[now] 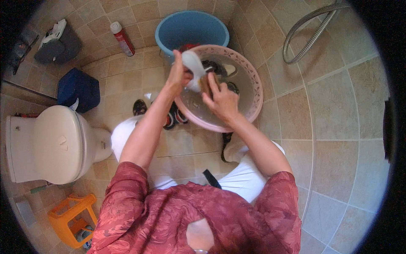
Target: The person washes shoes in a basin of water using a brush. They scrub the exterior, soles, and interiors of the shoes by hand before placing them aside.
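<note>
Left hand (176,78) grips white shoe (193,64) over pink basin (253,111), probably so drips land inside, while right hand (223,100) clasps brown brush (206,86) against it, index finger extended, likely for pressure control

Pink basin (256,95): plastic, smooth, rim with moulded relief pattern. Blue tub (169,36): plastic, smooth, slight sheen from where I stand. Shower hose (286,47): metal, ribbed, glossy. Brush (205,86): wood-like, matt; detail blurred. Toilet lid (55,156): hard, smooth, glossy. Orange stool (58,221): plastic. Wall tiles (336,163): stone-look, mottled, mostly matt. Shirt (160,220): patterned cloth, soft sheen. White trousers (243,180): cloth, matt.
</note>
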A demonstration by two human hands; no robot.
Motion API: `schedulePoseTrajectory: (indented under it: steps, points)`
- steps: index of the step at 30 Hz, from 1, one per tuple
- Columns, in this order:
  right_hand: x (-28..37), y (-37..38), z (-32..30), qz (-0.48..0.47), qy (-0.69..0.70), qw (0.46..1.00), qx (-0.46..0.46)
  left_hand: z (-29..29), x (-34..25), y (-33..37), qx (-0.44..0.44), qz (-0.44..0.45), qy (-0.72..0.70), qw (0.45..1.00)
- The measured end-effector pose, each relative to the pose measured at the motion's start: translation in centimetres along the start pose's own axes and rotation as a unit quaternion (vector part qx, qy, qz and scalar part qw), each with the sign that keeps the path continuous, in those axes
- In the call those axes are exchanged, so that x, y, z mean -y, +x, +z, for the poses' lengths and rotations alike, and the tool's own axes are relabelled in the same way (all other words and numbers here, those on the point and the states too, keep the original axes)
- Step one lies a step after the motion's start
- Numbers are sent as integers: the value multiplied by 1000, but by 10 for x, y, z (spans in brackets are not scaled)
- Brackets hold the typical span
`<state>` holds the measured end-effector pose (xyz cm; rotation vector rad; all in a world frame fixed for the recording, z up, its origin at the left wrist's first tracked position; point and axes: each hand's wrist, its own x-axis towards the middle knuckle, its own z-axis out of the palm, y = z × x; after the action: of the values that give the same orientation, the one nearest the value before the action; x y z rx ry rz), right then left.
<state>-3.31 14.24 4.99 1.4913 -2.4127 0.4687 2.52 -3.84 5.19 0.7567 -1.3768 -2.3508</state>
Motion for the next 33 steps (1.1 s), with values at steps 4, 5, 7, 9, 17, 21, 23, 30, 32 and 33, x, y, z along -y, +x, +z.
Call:
schedulePoseTrajectory:
  steps: [4,5,7,9,17,21,23,30,32,33]
  points:
    - [6,-3,-10,14,33,988,151,-18,-20,3,-15,20,76,997]
    - [6,-5,-8,8,26,978,207,-19,-21,2,-17,20,74,997]
    - [8,-4,-5,12,37,958,283,-16,-22,1,-11,36,13,999]
    - [0,-10,15,-59,47,950,302,-14,-24,-1,-2,18,-19,1000]
    - [-18,-18,64,-21,4,952,305,-4,-30,-11,69,-34,-211,975]
    - [-4,15,2,132,162,907,364,-11,-30,-8,76,-14,-274,958]
    - [2,29,-29,98,146,912,372,-14,-35,-9,91,-30,-315,944]
    - [26,58,-68,93,253,962,41,8,-20,-11,52,-37,-232,971]
    - [34,68,-34,117,210,971,1,9,-16,-10,46,-44,-234,970]
    - [40,72,-27,154,203,967,26,7,-9,-8,54,-6,-217,975]
